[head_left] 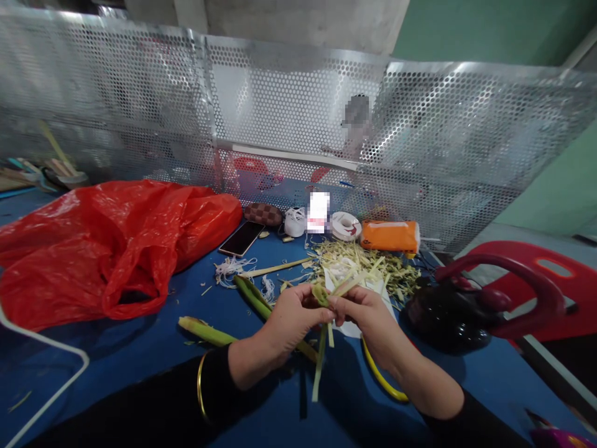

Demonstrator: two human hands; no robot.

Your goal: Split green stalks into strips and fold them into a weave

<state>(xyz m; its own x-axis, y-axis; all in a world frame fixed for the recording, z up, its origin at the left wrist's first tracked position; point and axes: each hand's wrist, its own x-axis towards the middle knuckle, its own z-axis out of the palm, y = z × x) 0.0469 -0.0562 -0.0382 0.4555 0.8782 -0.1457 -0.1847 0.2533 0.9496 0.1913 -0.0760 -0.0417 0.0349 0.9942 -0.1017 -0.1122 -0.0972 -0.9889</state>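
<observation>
Between my two hands, above the blue table, is a small bundle of pale green leaf strips, looped at the top. My left hand pinches its left side with thumb and fingers. From the right, my right hand grips the same strips with thumb and forefinger. Loose strip ends hang below the hands and others stick out up to the right. Thick green stalks lie beside and under my left forearm. Behind my hands sits a heap of dry shredded strips, with white paper partly under it.
A red plastic bag covers the left side. Along the back are a phone, a checkered case, white thread, a tape roll and an orange packet. A dark kettle stands right, before a perforated metal screen.
</observation>
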